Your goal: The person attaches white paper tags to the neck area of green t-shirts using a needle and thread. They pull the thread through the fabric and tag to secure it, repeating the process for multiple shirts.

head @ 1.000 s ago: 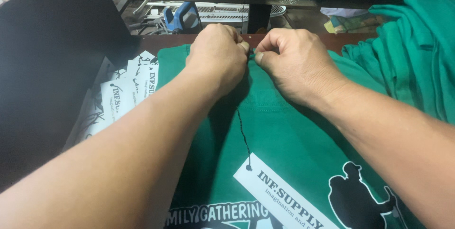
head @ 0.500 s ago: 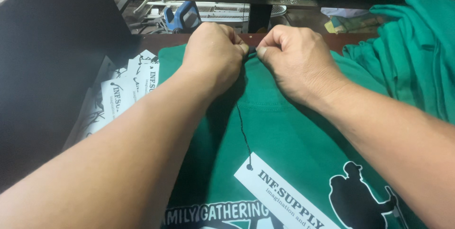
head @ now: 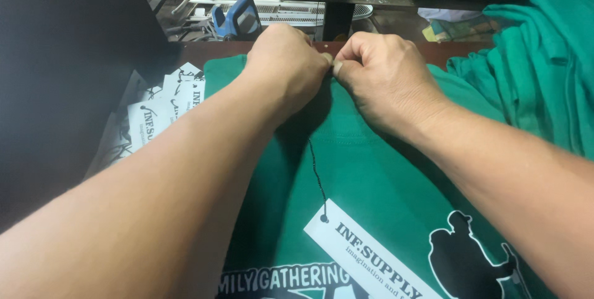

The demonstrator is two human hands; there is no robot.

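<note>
Change: hardly any movement is seen since the earlier frames; both hands have stayed bunched together at the same spot on the shirt's far edge.
Hang tag: a white card hang tag with dark print is laid flat on the shirt, nearest the camera, at the lower middle.
String: a thin black string is run from the tag's punched hole up toward the two hands.
Shirt: a green shirt with white and black printing is spread flat on the table, under both forearms.
Left hand: the left hand is closed, thumb and fingertips pinched at the shirt's far edge; what exactly is pinched cannot be told.
Right hand: the right hand is closed likewise, its thumb tip touching the left thumb.
Spare tags: a loose heap of white tags is seen left of the shirt.
Pile: more green garments are heaped at the far right.
Table: a brown table edge is visible just beyond the shirt.
</note>
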